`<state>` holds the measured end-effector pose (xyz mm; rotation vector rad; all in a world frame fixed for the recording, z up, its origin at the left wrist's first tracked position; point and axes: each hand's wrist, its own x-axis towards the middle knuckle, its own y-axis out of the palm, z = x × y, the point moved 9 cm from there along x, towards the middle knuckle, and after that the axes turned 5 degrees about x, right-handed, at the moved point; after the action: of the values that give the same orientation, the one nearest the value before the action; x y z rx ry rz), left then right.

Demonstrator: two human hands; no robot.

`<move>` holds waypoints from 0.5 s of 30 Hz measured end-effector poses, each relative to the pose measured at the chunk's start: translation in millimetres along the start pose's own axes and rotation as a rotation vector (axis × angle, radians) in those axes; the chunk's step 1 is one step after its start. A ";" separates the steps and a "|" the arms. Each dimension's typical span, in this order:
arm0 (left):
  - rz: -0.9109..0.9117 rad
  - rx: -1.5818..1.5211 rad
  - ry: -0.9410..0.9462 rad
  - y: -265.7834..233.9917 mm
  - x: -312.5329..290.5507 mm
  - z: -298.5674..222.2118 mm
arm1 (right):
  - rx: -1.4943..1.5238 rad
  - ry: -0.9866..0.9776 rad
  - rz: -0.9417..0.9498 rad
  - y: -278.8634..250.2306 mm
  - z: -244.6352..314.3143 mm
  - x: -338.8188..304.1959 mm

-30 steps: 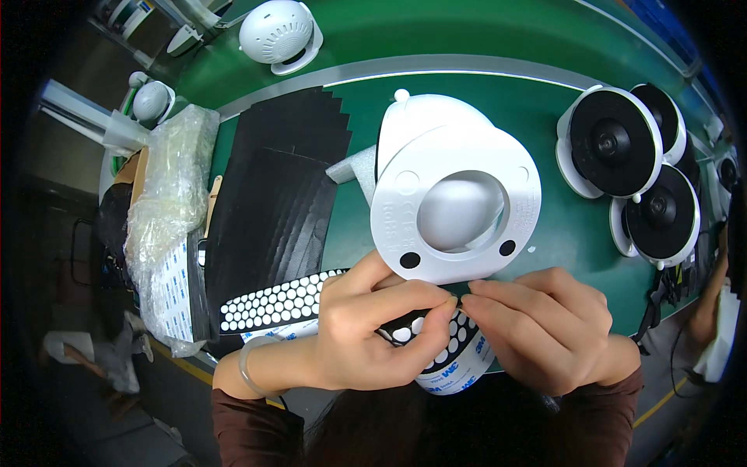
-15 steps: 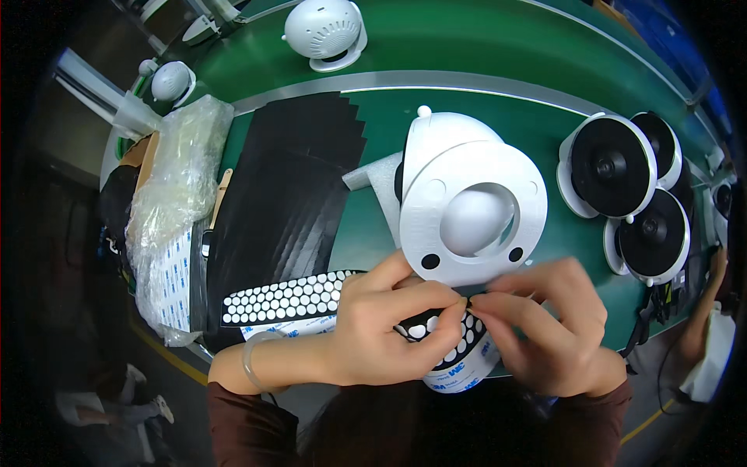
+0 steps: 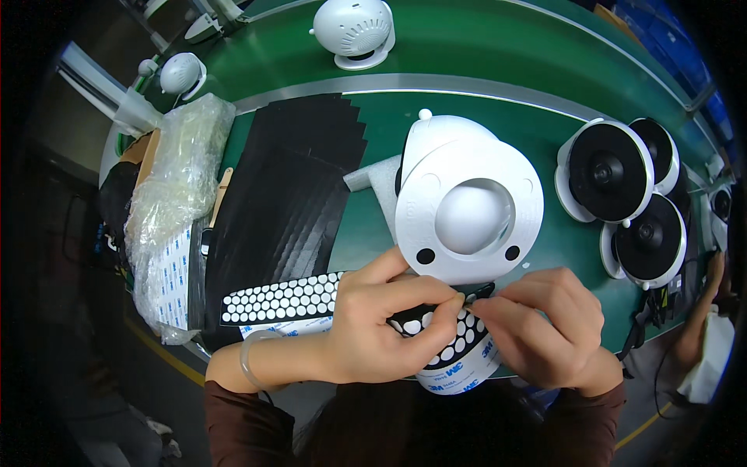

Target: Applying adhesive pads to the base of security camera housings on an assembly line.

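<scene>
My left hand [image 3: 389,327] is closed, holding a curled sheet of adhesive pads [image 3: 461,342], black with rows of white-backed round dots and a printed white lower strip. Against the sheet's upper edge, my right hand [image 3: 548,323] pinches thumb and finger together beside the left fingertips; what they hold is too small to make out. Just beyond my fingers lies a white round device [image 3: 447,136], its ring-shaped base [image 3: 412,210] facing up. Two black round pads [image 3: 425,256] sit on the ring's near side, one left and one right.
A flat dotted strip [image 3: 280,300] lies left, below overlapping black sheets [image 3: 292,171]. Bubble-wrapped material [image 3: 179,171] stands at the far left. Three white devices with black round faces [image 3: 611,171] stand on the right. Another white device [image 3: 354,35] is on the green ledge behind.
My right fingertips have shifted slightly at the sheet's edge, and a dark piece shows more behind them. The view has shifted a little; the devices otherwise stay put.
</scene>
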<state>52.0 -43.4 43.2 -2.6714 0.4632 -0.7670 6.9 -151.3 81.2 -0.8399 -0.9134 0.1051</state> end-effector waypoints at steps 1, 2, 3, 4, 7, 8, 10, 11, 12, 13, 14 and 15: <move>0.001 -0.005 0.002 -0.3 -0.1 0.1 | -0.016 -0.015 -0.019 -1.0 1.4 -0.3; 0.003 -0.008 0.002 0.1 0.0 0.3 | -0.018 -0.014 -0.019 -1.1 2.5 -0.1; -0.003 -0.011 0.007 -0.2 0.3 0.2 | 0.001 0.037 0.002 0.6 -1.0 1.5; -0.008 -0.014 0.012 -0.6 0.2 0.1 | 0.020 0.088 0.024 1.9 -4.6 2.7; 0.003 -0.009 0.012 0.4 -0.8 1.0 | 0.105 0.170 0.109 4.1 -13.0 8.5; 0.005 -0.011 0.011 -0.6 -0.5 0.3 | 0.104 0.172 0.109 0.9 -13.5 10.5; 0.015 0.048 -0.012 -2.3 0.8 0.0 | 0.285 0.248 0.112 -5.8 -20.3 11.3; 0.003 0.054 0.008 -2.5 0.9 -1.4 | 0.386 0.307 0.080 -12.4 -27.1 10.1; -0.002 0.066 0.042 -1.0 0.8 -3.6 | 0.415 0.356 -0.024 -23.7 -35.5 8.7; -0.007 0.077 0.076 1.2 0.4 -6.1 | 0.419 0.511 -0.164 -29.1 -49.3 1.2; -0.005 0.103 0.128 3.9 0.4 -8.8 | 0.483 0.683 -0.259 -31.7 -61.7 -3.7; 0.025 0.131 0.124 5.9 -1.2 -8.4 | 0.457 0.694 -0.295 -32.6 -69.6 -2.3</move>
<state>45.1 -50.1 47.1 -2.5032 0.4592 -0.9257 48.1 -216.1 79.3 -0.2653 -0.3215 -0.2197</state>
